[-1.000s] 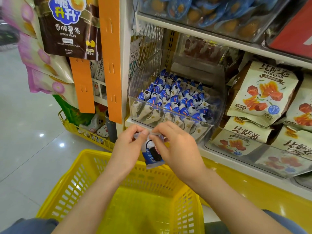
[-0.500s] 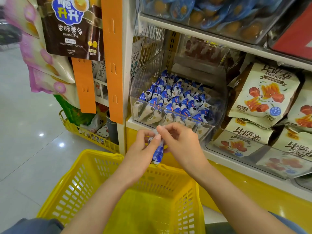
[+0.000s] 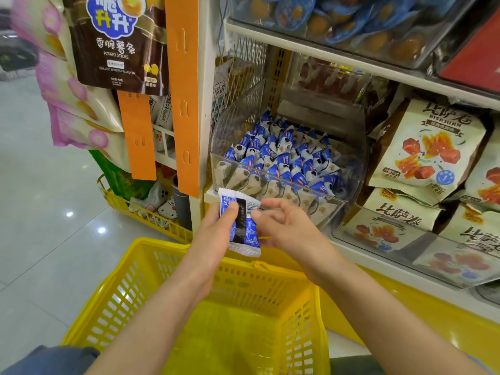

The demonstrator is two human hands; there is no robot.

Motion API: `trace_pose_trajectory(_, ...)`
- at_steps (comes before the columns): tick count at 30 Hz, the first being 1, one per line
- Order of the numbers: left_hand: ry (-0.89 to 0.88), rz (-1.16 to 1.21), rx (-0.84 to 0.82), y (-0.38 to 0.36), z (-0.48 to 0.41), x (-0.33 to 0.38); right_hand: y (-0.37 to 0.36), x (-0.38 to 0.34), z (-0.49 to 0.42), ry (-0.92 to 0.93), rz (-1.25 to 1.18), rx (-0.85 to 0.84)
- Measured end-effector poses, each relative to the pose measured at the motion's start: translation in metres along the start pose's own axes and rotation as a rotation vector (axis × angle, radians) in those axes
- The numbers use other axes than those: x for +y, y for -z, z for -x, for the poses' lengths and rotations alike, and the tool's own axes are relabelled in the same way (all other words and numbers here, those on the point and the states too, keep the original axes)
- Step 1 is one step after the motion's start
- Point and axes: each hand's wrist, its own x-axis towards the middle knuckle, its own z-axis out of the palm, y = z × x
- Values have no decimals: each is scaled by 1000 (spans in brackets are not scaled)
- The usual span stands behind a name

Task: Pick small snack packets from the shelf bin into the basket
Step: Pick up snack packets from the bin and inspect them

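A clear plastic bin [image 3: 351, 185] on the shelf holds several small blue and white snack packets [image 3: 284, 158]. My left hand [image 3: 216, 234] pinches one such packet [image 3: 242, 226] by its edge, with its back side and barcode facing me, above the far rim of the yellow basket [image 3: 121, 293]. My right hand [image 3: 286, 226] hovers just right of the packet with its fingers loosely curled; its fingertips are close to the packet's edge, and I cannot tell whether they touch it. The basket's inside looks bare.
Beige snack bags [image 3: 424, 147] fill clear bins to the right. Orange hanging strips [image 3: 184, 104] with potato-stick bags [image 3: 116, 41] hang left of the shelf post. A low yellow wire rack [image 3: 140, 212] sits by the floor. The tiled aisle floor [image 3: 35, 212] lies left.
The packet has turned from its front face through edge-on to its back. My right hand has let go of its top and drawn slightly right; my left hand keeps its hold.
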Motion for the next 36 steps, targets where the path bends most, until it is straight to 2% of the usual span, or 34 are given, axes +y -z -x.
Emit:
trace_pose_trajectory(4,13,67,5,-1,-1,5,4,-3,-3,53,36,77)
trace_pose_trajectory(7,-51,121,-41,-1,0,6,12,-9,-4,69,38,94)
trace_pose_trajectory(9,-116,129,-54,-1,0,6,15,-11,-3,60,42,68)
trace_pose_trajectory(12,-214,127,-8,3,-1,7,15,-13,-1,-13,-17,-67)
trace_pose_trajectory(14,-285,25,66,5,-3,7,14,-13,1,-16,-65,-90)
trace_pose_trajectory(18,-415,-328,122,4,-2,2,17,-13,-2,17,-56,58)
trace_pose_trajectory(21,-528,-489,115,6,2,0,20,-12,-6,58,81,98)
trace_pose_trajectory(24,-658,-710,27,5,5,-2,21,-9,-6,119,152,93)
trace_pose_trajectory(27,-580,-642,-4,2,8,-6,20,-8,-4,152,149,52)
trace_pose_trajectory(32,-550,-608,78,3,2,-3,22,-10,-2,173,76,59)
trace_pose_trajectory(34,-540,-649,79,5,3,-3,23,-10,-3,205,154,107)
trace_pose_trajectory(36,-533,-715,84,6,3,-4,23,-7,-4,265,349,198)
